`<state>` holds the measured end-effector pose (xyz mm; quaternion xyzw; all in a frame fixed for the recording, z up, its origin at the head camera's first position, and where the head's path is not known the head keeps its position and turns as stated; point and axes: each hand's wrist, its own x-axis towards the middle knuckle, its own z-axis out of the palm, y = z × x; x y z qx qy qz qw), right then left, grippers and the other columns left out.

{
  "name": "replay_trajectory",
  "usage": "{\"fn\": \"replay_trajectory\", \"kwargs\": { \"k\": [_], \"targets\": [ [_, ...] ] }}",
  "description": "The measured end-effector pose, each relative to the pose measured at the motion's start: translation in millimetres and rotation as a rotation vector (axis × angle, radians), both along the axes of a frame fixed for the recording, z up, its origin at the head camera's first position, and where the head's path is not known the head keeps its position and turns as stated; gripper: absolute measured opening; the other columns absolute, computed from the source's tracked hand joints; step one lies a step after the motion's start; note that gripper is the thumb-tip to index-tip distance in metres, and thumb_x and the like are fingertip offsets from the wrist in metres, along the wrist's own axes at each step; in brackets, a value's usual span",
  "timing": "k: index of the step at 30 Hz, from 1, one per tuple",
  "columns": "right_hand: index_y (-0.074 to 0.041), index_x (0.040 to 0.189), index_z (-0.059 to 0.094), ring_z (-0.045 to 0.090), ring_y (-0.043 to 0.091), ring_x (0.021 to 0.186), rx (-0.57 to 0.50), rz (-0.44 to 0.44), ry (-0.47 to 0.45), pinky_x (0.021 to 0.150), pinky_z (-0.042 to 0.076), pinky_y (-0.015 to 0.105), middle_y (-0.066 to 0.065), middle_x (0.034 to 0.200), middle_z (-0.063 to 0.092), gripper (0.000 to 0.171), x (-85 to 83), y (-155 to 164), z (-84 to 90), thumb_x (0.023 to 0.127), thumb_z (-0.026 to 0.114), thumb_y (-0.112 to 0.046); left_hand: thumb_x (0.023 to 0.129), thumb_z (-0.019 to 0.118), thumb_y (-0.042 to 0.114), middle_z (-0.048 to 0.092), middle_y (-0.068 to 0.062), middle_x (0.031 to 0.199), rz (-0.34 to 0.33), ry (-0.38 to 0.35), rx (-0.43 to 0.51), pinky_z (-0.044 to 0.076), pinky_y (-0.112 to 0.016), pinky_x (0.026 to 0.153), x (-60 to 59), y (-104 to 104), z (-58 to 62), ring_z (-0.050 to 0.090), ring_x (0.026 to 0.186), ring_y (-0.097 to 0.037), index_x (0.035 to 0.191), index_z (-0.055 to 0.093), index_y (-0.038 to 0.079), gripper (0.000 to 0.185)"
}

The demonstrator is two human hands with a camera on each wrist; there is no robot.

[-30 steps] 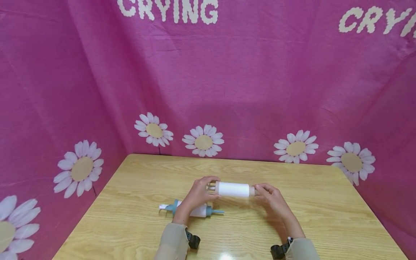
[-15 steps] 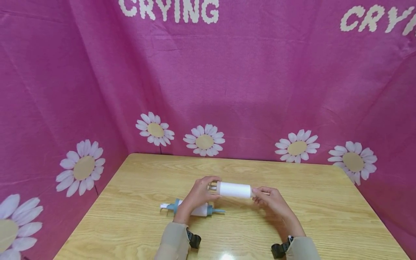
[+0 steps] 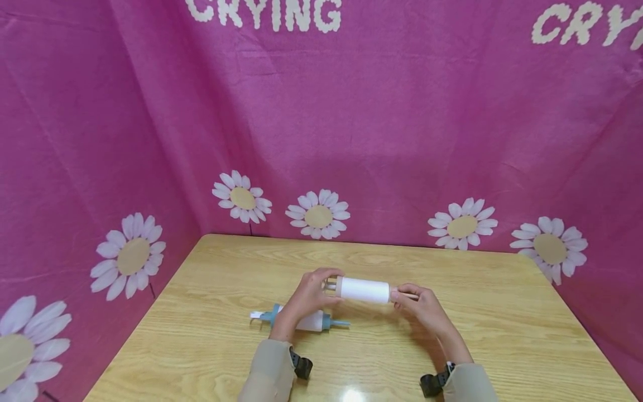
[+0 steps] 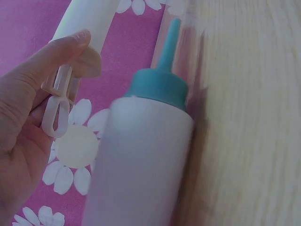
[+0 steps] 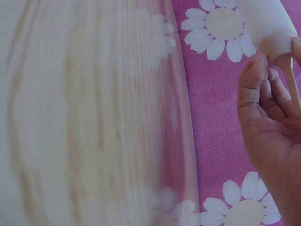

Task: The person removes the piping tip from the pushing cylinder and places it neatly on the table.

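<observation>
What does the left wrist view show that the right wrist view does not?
Only the left wrist view shows the blue-capped bottle lying on the table, and the left hand holding the plunger end of the white syringe. Only the right wrist view shows the right hand gripping the syringe's thin nozzle end. Both show the syringe's white barrel, the wooden table and the pink daisy cloth.

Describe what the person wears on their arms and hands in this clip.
Both hands are bare, the left hand and the right hand. Each forearm has a loose beige sleeve reaching the wrist. A black strap sits at each cuff. No gloves or rings show.
</observation>
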<state>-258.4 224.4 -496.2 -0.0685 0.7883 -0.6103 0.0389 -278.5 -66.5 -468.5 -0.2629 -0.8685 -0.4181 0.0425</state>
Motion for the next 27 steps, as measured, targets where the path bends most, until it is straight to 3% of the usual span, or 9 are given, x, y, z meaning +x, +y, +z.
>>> {"fn": "replay_trajectory", "kwargs": {
  "k": [4, 17, 24, 27],
  "targets": [
    [0.009, 0.116, 0.061, 0.069, 0.012, 0.089, -0.001, 0.000, 0.001, 0.080, 0.059, 0.029, 0.007, 0.102, 0.069, 0.039, 0.7, -0.7, 0.7, 0.091, 0.069, -0.020, 0.078, 0.083, 0.016, 0.066, -0.010, 0.127, 0.003, -0.008, 0.008, 0.056, -0.038, 0.087, 0.7, -1.1, -0.3, 0.063, 0.107, -0.024, 0.125, 0.064, 0.012, 0.051],
    [-0.001, 0.121, 0.060, 0.063, 0.002, 0.098, 0.076, 0.078, 0.090, 0.084, 0.055, 0.026, 0.016, 0.118, 0.064, 0.040, 1.3, 1.3, 4.4, 0.088, 0.073, -0.019, 0.075, 0.085, 0.013, 0.067, -0.010, 0.124, 0.007, 0.014, -0.002, 0.055, -0.036, 0.085, 1.7, -3.0, 1.4, 0.064, 0.106, -0.023, 0.121, 0.065, 0.013, 0.050],
    [-0.005, 0.115, 0.061, 0.060, 0.007, 0.105, 0.126, 0.061, 0.191, 0.099, 0.046, 0.047, 0.012, 0.115, 0.065, 0.035, 1.6, -1.4, 4.1, 0.086, 0.075, -0.018, 0.076, 0.084, 0.015, 0.067, -0.010, 0.122, 0.013, 0.011, -0.004, 0.055, -0.031, 0.084, 3.0, -4.1, -0.5, 0.064, 0.102, -0.022, 0.122, 0.065, 0.015, 0.050],
    [-0.004, 0.117, 0.060, 0.059, 0.006, 0.106, 0.129, 0.061, 0.199, 0.099, 0.045, 0.047, 0.010, 0.115, 0.064, 0.038, 1.6, -2.3, 3.5, 0.085, 0.076, -0.017, 0.076, 0.084, 0.015, 0.067, -0.010, 0.123, 0.014, 0.010, -0.004, 0.055, -0.032, 0.084, 3.8, -4.5, -0.8, 0.064, 0.102, -0.022, 0.122, 0.064, 0.014, 0.051]
  ]
}}
